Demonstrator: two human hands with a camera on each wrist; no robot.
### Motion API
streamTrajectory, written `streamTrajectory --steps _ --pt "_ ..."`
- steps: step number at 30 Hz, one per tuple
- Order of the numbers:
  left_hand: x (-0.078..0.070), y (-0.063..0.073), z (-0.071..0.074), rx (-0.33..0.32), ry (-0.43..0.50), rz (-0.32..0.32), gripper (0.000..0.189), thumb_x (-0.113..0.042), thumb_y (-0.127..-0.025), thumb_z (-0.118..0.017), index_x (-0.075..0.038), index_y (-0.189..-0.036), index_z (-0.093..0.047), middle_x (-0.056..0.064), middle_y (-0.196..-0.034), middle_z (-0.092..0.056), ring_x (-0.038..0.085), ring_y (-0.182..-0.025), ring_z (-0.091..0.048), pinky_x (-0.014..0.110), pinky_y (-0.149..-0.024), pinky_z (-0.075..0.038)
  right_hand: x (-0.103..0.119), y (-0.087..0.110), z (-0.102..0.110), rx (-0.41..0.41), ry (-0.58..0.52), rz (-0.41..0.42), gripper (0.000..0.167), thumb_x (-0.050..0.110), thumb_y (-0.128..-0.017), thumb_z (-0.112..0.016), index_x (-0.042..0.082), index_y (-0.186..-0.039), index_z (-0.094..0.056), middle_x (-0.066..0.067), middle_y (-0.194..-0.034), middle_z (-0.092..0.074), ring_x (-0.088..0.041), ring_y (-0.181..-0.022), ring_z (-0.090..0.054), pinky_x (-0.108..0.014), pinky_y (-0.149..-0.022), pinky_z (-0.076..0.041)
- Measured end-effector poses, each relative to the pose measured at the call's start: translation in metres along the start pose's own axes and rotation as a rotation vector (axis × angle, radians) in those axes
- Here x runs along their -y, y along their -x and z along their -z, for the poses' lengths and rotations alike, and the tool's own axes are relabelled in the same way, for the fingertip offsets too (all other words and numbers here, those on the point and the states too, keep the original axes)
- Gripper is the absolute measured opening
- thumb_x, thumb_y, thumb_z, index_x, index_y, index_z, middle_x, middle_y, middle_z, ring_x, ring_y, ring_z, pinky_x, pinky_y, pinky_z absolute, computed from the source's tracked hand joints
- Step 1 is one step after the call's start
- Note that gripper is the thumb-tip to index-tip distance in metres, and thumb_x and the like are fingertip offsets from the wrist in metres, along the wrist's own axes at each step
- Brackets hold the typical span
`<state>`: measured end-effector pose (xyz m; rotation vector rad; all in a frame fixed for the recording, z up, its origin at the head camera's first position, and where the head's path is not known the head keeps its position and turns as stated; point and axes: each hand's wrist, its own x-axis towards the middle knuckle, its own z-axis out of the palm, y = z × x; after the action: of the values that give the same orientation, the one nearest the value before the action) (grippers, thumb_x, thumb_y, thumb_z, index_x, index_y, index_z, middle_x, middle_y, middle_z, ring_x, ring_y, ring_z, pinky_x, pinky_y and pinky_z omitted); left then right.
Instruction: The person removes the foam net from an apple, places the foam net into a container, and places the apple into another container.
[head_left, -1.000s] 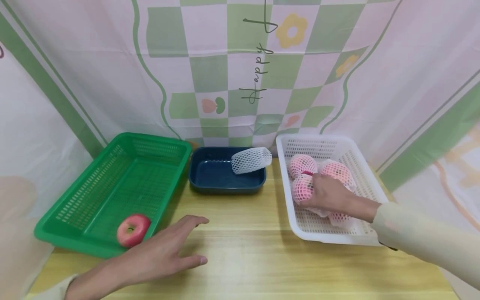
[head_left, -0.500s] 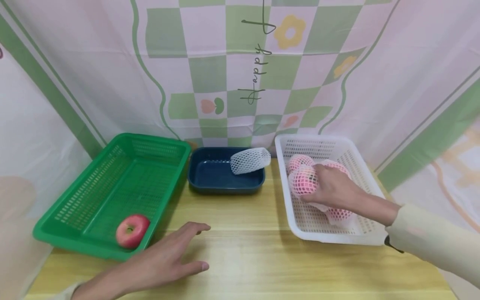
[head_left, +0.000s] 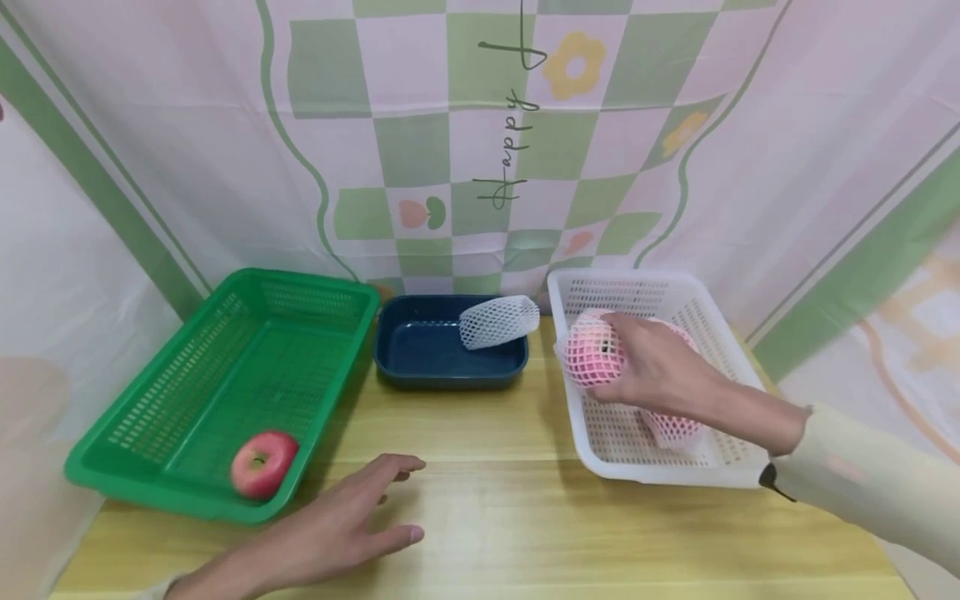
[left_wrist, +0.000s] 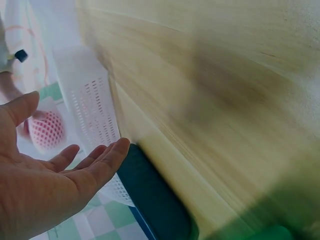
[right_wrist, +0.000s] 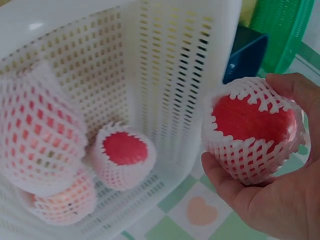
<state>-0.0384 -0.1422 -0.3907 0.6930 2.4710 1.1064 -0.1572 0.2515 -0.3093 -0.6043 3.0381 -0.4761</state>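
Note:
My right hand (head_left: pixel 660 362) grips an apple (right_wrist: pixel 255 127) wrapped in a white foam net, held up over the left side of the white basket (head_left: pixel 671 475). Red skin shows through a gap in the net in the right wrist view. Below it, several more netted apples (right_wrist: pixel 125 150) lie in the basket, partly hidden by the hand in the head view. My left hand (head_left: pixel 337 525) hovers over the wooden table with fingers spread loosely and nothing in them. Beside it, a bare red apple (head_left: pixel 264 463) sits in the near corner of the green basket (head_left: pixel 330 383).
Between the two baskets stands a dark blue tray (head_left: pixel 412 379). An empty white foam net (head_left: pixel 498 322) lies across its right end. Behind everything hangs a checkered cloth (head_left: pixel 480 142), and the wooden table (head_left: pixel 525 517) stretches out in front.
The right hand has lifted a netted apple up from among the others and brought it slightly left. My left hand has shifted a little down and to the right, staying relaxed.

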Motion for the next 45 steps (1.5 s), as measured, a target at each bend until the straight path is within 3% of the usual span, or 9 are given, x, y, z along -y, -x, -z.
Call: streamTrajectory --steps 9,21,26,32,45 --pt "0.001 -0.008 -0.003 -0.061 0.118 -0.034 0.063 -0.039 -0.101 -0.074 -0.005 -0.148 -0.050 0.013 -0.149 -0.057 0.037 -0.133 -0.060 0.047 -0.102 -0.058 0.026 -0.003 -0.001 0.017 -0.050 0.068 0.096 0.030 -0.066 -0.096 -0.008 -0.144 -0.053 -0.022 -0.127 -0.069 -0.035 -0.108 -0.069 -0.054 -0.093 -0.059" --pt "-0.001 -0.015 -0.007 -0.096 0.235 -0.035 0.060 -0.036 -0.102 -0.073 -0.003 -0.147 -0.050 0.019 -0.149 -0.055 0.042 -0.135 -0.058 0.044 -0.107 -0.054 0.054 -0.003 -0.026 0.051 -0.122 0.169 0.090 0.023 -0.062 -0.097 -0.006 -0.139 -0.058 -0.014 -0.120 -0.072 -0.023 -0.102 -0.067 -0.046 -0.091 -0.060" --pt "-0.001 -0.018 -0.008 -0.115 0.245 -0.021 0.059 -0.032 -0.102 -0.073 -0.003 -0.147 -0.050 0.019 -0.149 -0.055 0.043 -0.135 -0.058 0.046 -0.107 -0.054 0.063 0.001 -0.042 0.081 -0.152 0.204 0.090 0.021 -0.063 -0.097 -0.007 -0.138 -0.058 -0.016 -0.122 -0.071 -0.024 -0.104 -0.068 -0.045 -0.093 -0.060" --pt "0.000 -0.021 -0.009 -0.123 0.267 -0.018 0.059 -0.030 -0.102 -0.073 -0.002 -0.148 -0.049 0.021 -0.149 -0.054 0.043 -0.136 -0.057 0.045 -0.108 -0.053 0.066 0.010 -0.062 0.108 -0.169 0.240 0.093 0.016 -0.059 -0.099 -0.007 -0.138 -0.056 -0.021 -0.129 -0.068 -0.033 -0.116 -0.068 -0.049 -0.101 -0.058" --pt "0.010 -0.023 -0.013 -0.131 0.269 -0.041 0.061 -0.028 -0.102 -0.072 0.003 -0.148 -0.047 0.028 -0.149 -0.053 0.044 -0.133 -0.058 0.047 -0.105 -0.055 0.077 0.020 -0.102 0.161 -0.192 0.278 0.094 0.014 -0.058 -0.099 -0.009 -0.138 -0.055 -0.021 -0.126 -0.067 -0.033 -0.106 -0.069 -0.047 -0.093 -0.061"
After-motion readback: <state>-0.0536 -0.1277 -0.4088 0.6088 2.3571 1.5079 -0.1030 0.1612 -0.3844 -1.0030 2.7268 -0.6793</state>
